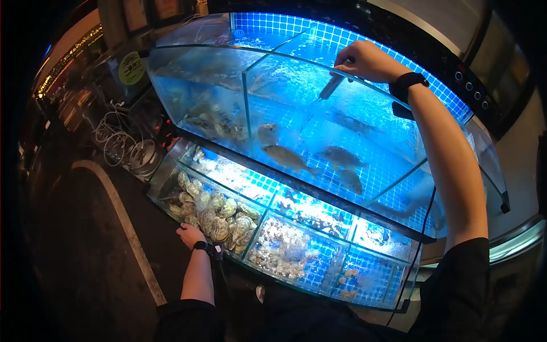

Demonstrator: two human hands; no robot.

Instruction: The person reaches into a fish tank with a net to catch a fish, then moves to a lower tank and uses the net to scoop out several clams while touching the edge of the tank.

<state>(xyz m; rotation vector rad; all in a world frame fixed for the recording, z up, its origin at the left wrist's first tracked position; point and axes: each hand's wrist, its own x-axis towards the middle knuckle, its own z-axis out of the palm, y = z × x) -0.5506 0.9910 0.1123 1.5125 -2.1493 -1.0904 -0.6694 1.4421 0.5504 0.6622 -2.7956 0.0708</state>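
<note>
At the upper fish tank [246, 94], my right hand [364, 61] reaches over the front glass, fingers pinched together. Just below its fingertips a short dark cylinder [331, 86] slants down toward the blue water; its exact kind I cannot tell. Several fish [285, 157] swim lower in this tank. My left hand [191, 236] is curled on the front rim of the lower tank, beside a heap of oysters [219, 219]. Both wrists wear dark bands.
Glass dividers split the lower tank, with small shellfish [285, 245] in its middle section. Coiled pale tubing [122, 142] hangs at the left. A black cable [419, 245] runs down the right side. Round knobs [469, 86] sit on the upper right panel.
</note>
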